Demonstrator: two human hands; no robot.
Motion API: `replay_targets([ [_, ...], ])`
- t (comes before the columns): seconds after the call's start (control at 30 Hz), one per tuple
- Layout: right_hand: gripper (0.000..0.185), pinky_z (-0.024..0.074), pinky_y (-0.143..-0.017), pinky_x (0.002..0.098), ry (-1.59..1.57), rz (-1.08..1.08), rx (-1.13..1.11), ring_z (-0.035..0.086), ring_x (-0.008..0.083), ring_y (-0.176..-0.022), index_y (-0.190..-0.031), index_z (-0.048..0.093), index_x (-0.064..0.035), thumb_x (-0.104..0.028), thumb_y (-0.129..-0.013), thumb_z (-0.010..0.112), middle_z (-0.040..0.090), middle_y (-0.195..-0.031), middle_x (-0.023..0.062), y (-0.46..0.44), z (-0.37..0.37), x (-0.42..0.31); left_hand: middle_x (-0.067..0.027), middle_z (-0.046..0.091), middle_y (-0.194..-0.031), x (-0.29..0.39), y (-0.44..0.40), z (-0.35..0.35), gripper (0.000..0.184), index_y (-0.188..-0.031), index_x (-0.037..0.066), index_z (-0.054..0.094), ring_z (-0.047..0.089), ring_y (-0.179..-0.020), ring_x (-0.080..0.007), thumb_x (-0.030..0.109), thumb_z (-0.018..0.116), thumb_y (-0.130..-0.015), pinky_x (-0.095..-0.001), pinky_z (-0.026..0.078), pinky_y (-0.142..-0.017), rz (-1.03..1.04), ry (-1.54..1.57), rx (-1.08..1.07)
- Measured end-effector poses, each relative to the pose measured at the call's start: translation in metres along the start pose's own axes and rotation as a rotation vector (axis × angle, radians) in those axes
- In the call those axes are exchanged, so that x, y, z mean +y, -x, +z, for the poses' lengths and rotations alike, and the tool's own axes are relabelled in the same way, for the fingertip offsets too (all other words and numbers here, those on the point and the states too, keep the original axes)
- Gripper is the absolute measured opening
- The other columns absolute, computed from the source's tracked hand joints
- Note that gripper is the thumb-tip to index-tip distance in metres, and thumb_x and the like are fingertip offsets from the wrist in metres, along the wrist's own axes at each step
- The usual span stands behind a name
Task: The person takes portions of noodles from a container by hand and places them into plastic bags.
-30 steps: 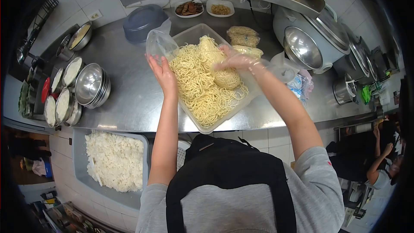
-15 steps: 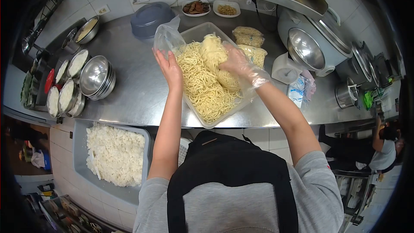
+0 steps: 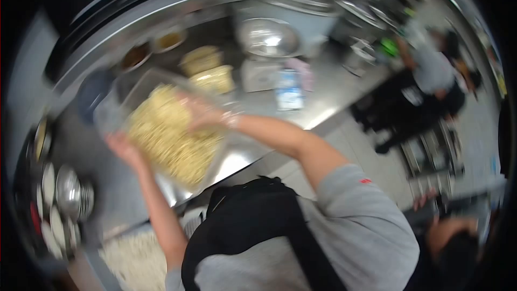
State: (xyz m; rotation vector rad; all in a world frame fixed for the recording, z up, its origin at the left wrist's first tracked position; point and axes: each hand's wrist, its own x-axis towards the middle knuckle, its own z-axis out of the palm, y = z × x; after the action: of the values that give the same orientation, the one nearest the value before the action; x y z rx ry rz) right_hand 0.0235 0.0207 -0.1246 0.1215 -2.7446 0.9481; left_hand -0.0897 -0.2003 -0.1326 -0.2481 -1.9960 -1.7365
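A clear plastic container (image 3: pixel 218 153) filled with yellow noodles (image 3: pixel 172 140) sits tilted in view on the steel counter. My right hand (image 3: pixel 202 112), in a thin clear plastic glove, is at the noodles on the container's right side, its fingers around a clump; motion blur softens the details. By the container's left edge is my left hand (image 3: pixel 124 148), bare, with thumb and fingers apart. A clear plastic bag (image 3: pixel 109 112) rises just beyond its fingertips, and I cannot tell whether they touch it.
Packed noodles (image 3: pixel 212 79) lie behind the container, near a metal bowl (image 3: pixel 269 37) and a blue-white packet (image 3: pixel 290 90). Stacked bowls (image 3: pixel 72 194) stand left. A rice tub (image 3: pixel 97 261) is below the counter. Other people (image 3: pixel 431 73) are at the right.
My view has swung to the right, so the counter now runs slantwise and everything is blurred. My right hand stays at the noodles; the raised clump now looks lower. Another person appears lower right.
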Motion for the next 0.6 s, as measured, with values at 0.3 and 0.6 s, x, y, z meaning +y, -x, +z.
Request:
replay_targets([
  [0.3, 0.079, 0.0444, -0.082, 0.0388, -0.136, 0.240, 0.244, 0.054, 0.0374, -0.096, -0.119, 0.038, 0.0024, -0.017, -0.051, 0.073, 0.056, -0.097, 0.0250, 0.003, -0.072, -0.070, -0.0224, 0.019, -0.140, 0.057, 0.013, -0.004, 0.063, -0.135, -0.005, 0.017, 0.029, -0.126, -0.0301, 0.032, 0.043, -0.091, -0.0360, 0.024, -0.103, -0.134, 0.200, -0.099],
  [0.6, 0.088, 0.0281, -0.100, 0.0417, -0.213, 0.221, 0.272, 0.033, 0.0394, -0.121, -0.129, 0.028, 0.0023, -0.053, -0.069, 0.060, 0.035, -0.128, 0.0279, -0.010, -0.051, -0.043, -0.0222, 0.024, -0.139, 0.057, 0.014, -0.006, 0.062, -0.134, -0.005, 0.021, 0.029, -0.126, -0.0307, 0.032, 0.044, -0.091, -0.0367, 0.023, -0.104, -0.119, 0.213, -0.068],
])
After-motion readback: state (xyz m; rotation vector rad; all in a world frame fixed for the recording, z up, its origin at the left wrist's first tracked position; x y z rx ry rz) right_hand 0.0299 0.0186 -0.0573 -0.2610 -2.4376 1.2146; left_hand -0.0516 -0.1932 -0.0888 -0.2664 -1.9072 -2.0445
